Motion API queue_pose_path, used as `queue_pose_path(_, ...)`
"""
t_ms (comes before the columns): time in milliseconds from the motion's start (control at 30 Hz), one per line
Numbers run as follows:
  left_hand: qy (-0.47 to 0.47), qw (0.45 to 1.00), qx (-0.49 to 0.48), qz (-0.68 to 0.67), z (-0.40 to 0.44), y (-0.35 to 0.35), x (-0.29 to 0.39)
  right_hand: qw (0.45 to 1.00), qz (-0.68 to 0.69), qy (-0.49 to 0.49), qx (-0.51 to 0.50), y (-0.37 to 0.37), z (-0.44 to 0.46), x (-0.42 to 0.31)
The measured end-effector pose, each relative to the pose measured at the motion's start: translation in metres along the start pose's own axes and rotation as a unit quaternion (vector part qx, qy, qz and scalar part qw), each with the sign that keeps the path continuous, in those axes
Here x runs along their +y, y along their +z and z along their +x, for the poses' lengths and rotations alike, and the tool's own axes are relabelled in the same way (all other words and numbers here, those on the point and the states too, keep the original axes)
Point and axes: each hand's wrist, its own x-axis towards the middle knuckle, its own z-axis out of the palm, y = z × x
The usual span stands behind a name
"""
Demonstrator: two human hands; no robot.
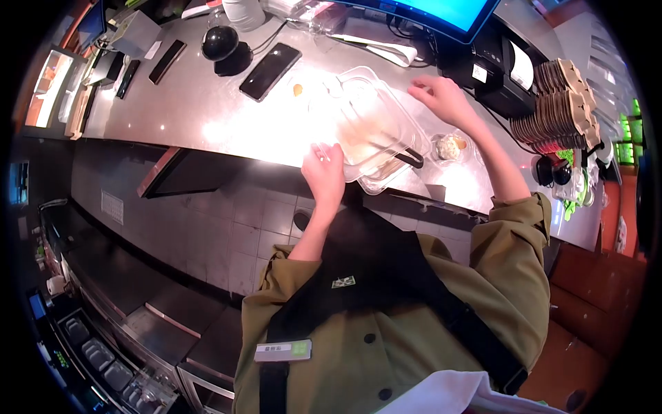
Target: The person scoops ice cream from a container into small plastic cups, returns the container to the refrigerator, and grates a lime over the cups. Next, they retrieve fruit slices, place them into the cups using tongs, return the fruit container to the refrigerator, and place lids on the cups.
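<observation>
On the metal counter (172, 114) stands a clear plastic container (414, 123) with pale contents, partly washed out by glare. Tongs with a black handle (410, 159) lie across it. My left hand (324, 171) is at the container's near left edge, its fingers curled together; what they pinch, if anything, is too small to name. Over the container's far right side is my right hand (436, 93), with bent fingers near the rim; whether it holds anything is not clear. A small clear cup (449, 147) with pale bits stands right of the container.
A black phone (270, 72) and a round black object (219, 43) lie at the back left. A monitor (441, 15) stands behind the container. Further right are a black printer (493, 72) and stacked cardboard carriers (555, 110). The counter's front edge (241, 157) runs before me.
</observation>
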Motion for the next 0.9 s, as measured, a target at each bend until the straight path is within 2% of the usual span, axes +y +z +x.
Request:
queue_pose_path(33, -0.022, 0.997, -0.011, -0.072, 0.006, -0.007, 0.008, 0.997, 0.020, -0.029, 0.074, 0.004, -0.001, -0.003)
queue_pose_path(67, -0.045, 0.988, -0.024, -0.144, 0.012, -0.013, 0.015, 0.996, 0.005, -0.011, 0.089, 0.007, -0.007, -0.004)
queue_pose_path(167, 0.059, 0.985, -0.051, -0.154, 0.035, -0.038, 0.020, 0.991, -0.020, 0.018, 0.132, 0.005, -0.043, -0.023)
queue_pose_path(267, 0.097, 0.972, -0.092, -0.191, 0.057, -0.063, 0.021, 0.996, -0.023, 0.007, 0.084, 0.031, -0.105, -0.045)
queue_pose_path(300, 0.103, 0.974, -0.106, -0.171, 0.063, -0.070, 0.026, 0.989, -0.070, -0.046, 0.122, 0.043, -0.118, -0.047)
queue_pose_path(400, 0.131, 0.968, -0.161, -0.139, 0.080, -0.080, 0.037, 0.982, -0.028, 0.020, 0.185, 0.070, -0.136, -0.057)
queue_pose_path(500, 0.120, 0.963, -0.205, -0.123, 0.092, -0.077, 0.048, 0.957, 0.056, 0.108, 0.263, 0.089, -0.140, -0.056)
queue_pose_path(567, 0.117, 0.959, -0.237, -0.104, 0.101, -0.074, 0.053, 0.921, 0.221, 0.195, 0.257, 0.101, -0.140, -0.052)
queue_pose_path(600, 0.119, 0.953, -0.261, -0.095, 0.107, -0.072, 0.054, 0.889, 0.301, 0.234, 0.251, 0.105, -0.139, -0.049)
queue_pose_path(733, 0.109, 0.934, -0.336, -0.048, 0.127, -0.060, 0.062, 0.747, 0.555, 0.269, 0.248, 0.121, -0.121, -0.029)
queue_pose_path(833, 0.096, 0.915, -0.392, -0.010, 0.141, -0.051, 0.063, 0.792, 0.454, 0.238, 0.330, 0.128, -0.097, -0.007)
queue_pose_path(900, 0.092, 0.905, -0.416, 0.014, 0.146, -0.043, 0.062, 0.842, 0.353, 0.225, 0.341, 0.113, -0.087, -0.002)
